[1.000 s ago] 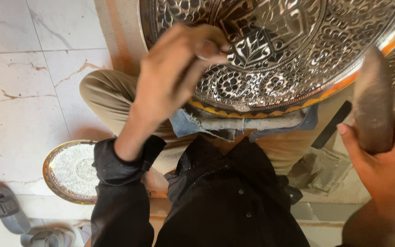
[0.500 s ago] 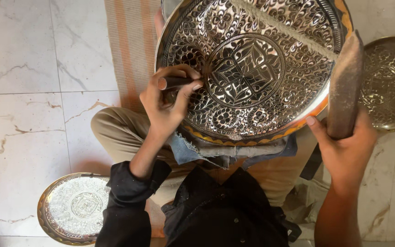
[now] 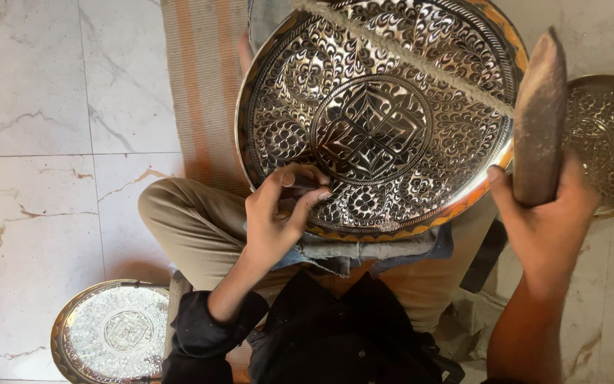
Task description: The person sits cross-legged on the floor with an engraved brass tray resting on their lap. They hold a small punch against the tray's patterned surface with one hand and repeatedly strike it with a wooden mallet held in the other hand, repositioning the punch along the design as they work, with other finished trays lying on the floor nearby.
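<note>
— Marble floor, striped mat. Where's the work?
— Big engraved metal tray propped on the lap, tilted toward the camera. A small punch sits on its lower-left rim.
— Left hand?
— Left hand is pinched around the punch, fingertips touching the tray.
— Right?
— Right hand grips a dark wooden mallet, upright, just beside the tray's right edge.
— Around it?
— Darker plate far right, smaller silver plate bottom left, both on the floor.

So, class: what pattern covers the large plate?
Silvery embossed floral motifs around a central medallion on the large plate; head view.
</note>
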The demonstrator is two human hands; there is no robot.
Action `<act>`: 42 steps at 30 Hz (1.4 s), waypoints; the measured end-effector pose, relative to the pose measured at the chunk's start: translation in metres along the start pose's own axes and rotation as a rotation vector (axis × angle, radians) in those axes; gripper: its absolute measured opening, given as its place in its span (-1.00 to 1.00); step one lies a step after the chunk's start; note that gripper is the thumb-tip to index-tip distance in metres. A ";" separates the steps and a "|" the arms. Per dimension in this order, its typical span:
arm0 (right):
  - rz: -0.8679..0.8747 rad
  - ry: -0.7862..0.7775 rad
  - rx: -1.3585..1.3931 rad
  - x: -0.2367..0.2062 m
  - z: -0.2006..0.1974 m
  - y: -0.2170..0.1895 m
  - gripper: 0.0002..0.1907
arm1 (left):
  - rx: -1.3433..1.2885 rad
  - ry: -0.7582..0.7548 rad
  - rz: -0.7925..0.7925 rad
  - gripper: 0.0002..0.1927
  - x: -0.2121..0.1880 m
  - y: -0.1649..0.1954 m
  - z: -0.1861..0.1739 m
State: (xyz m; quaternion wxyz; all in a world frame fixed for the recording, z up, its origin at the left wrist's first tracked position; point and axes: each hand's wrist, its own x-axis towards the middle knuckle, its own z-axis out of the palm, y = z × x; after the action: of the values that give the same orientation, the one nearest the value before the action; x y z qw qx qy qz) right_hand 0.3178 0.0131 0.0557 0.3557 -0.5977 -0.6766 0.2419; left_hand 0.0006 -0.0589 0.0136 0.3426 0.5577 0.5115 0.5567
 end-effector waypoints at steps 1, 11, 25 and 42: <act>0.033 0.005 0.030 -0.004 0.002 0.002 -0.56 | 0.018 -0.012 0.001 -0.71 0.002 0.002 0.000; 0.133 0.059 0.341 -0.054 -0.015 0.014 -0.63 | 0.061 -0.196 -0.106 -0.59 0.022 0.023 -0.019; 0.256 -0.257 0.320 -0.094 -0.011 0.035 -0.70 | 0.181 -0.703 0.147 -0.53 0.036 0.011 0.031; 0.238 -0.324 -0.208 -0.089 -0.085 0.033 -0.81 | 0.387 -0.809 0.194 -0.52 0.042 0.007 0.041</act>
State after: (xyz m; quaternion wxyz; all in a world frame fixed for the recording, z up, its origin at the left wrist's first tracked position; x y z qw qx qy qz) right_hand 0.4072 -0.0765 0.0673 0.1479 -0.6600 -0.6709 0.3041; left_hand 0.0357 -0.0128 0.0254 0.3507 0.8292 0.3767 0.2178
